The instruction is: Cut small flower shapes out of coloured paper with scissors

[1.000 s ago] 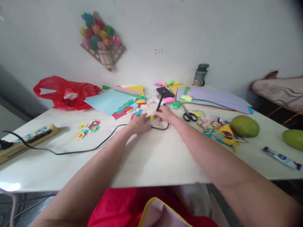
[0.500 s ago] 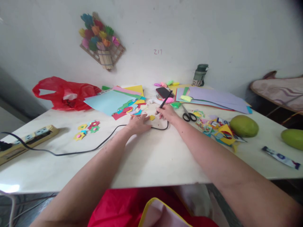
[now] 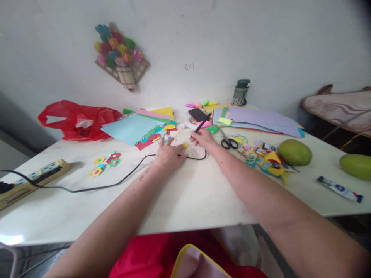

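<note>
My right hand (image 3: 203, 139) is closed around a slim black pen (image 3: 202, 124), whose lower tip points down at the table. Just left of it lies a small yellow paper cutout (image 3: 185, 146). My left hand (image 3: 168, 155) rests on the table with its fingers apart, the fingertips beside the cutout and partly covering it. A black cord (image 3: 131, 172) passes under or behind my left hand and curves up by my right wrist. Beyond my left fingers are coloured paper scraps (image 3: 155, 137). Scissors with black handles (image 3: 229, 143) lie right of my right hand.
Layered paper flowers (image 3: 112, 157) lie at left, near a power strip (image 3: 34, 179) and a red plastic bag (image 3: 78, 123). Paper sheets (image 3: 127, 127) and a phone (image 3: 199, 114) are behind. Paper offcuts (image 3: 251, 154), green fruit (image 3: 295, 152) and a tube (image 3: 339, 189) occupy the right.
My left hand has shifted slightly, its fingers lifting and spreading more beside the yellow cutout. My right hand keeps the pen in nearly the same spot. The view has tilted a little.
</note>
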Tool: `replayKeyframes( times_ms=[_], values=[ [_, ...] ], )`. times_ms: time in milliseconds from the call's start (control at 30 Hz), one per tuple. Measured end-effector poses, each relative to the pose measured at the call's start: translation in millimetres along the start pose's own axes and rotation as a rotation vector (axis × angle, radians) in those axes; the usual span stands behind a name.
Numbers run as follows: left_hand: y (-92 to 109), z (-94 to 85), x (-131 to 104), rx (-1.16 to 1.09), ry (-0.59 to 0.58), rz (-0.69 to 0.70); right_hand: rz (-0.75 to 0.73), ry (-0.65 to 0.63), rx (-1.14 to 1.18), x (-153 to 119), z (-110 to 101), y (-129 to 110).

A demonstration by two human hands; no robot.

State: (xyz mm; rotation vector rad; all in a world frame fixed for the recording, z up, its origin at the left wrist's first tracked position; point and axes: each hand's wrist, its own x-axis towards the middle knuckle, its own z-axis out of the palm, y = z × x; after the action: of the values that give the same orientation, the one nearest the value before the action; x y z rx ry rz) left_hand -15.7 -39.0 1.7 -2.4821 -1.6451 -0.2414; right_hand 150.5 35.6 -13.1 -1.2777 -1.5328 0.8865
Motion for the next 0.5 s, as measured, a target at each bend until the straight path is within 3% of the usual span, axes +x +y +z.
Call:
replayKeyframes(
  times_ms=[200,367,500],
  values=[
    [2,0.0,0,-0.009,0.115,0.045,0.02,-0.002,-0.005,0,-1,0],
    [-6,8.6,5,-0.128,0.214,-0.144,0.027,-0.026,-0.008,2,1,5],
    [-12,15.9,11,-0.143,0.303,-0.268,-0.093,-0.041,-0.027,5,4,13]
  ],
)
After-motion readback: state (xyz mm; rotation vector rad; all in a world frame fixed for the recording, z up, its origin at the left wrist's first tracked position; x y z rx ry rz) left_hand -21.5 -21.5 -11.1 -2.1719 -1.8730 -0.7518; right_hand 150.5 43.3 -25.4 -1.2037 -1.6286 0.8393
